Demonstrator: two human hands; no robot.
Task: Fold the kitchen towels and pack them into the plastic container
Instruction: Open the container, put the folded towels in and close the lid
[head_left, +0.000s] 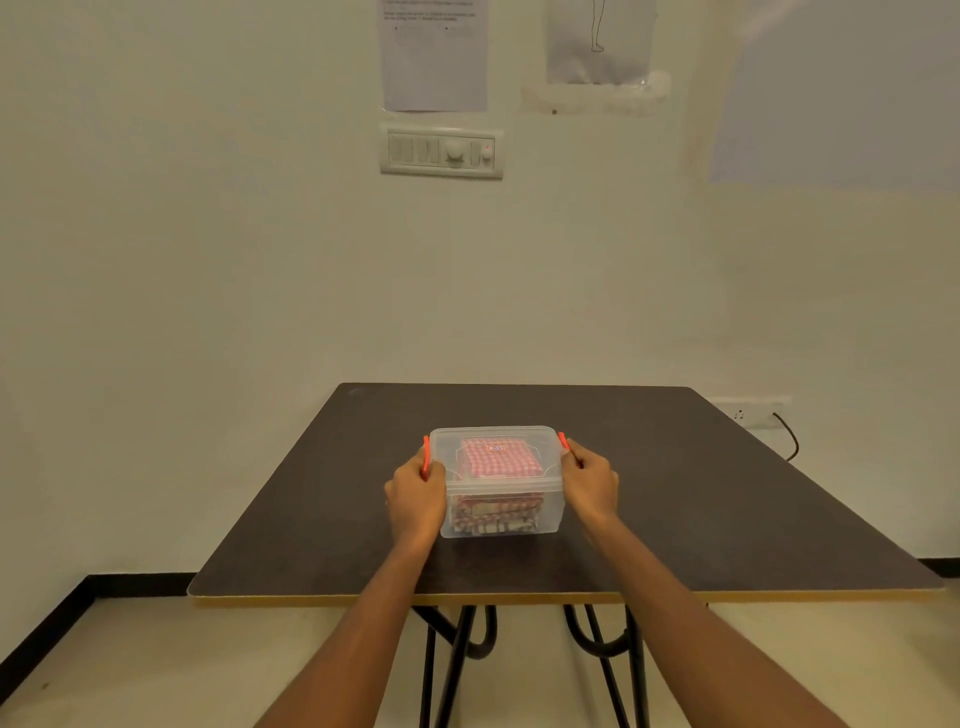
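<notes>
plastic container (501, 486): clear box, standing upright near the middle of the table (675, 493), a little toward the near edge.
lid (447, 441): clear, seated on top of the box.
lid sticker (496, 448): small orange and white label at the centre back of the lid; its writing is too small to read.
kitchen towels (500, 460): folded red and white check cloths, stacked inside the box from floor to just under the lid; further folds show through the front wall.
left clip (426, 457): orange-red latch on the box's left end, partly covered by the hand.
right clip (562, 440): matching latch on the right end, its top showing above the fingers.
left hand (415, 499): curled round the left end of the box, gripping it at the clip.
right hand (589, 486): curled round the right end, gripping at the other clip.
switch panel (441, 151): white plate on the wall with rockers, a round knob and a red dot of light.
printed sheet (434, 57): taped above the panel; text blurred, unreadable.
drawing sheet (600, 41): to its right, a line sketch of a leg.
wall socket (748, 413): behind the table's right corner, with a black cable (789, 436) plugged in.
</notes>
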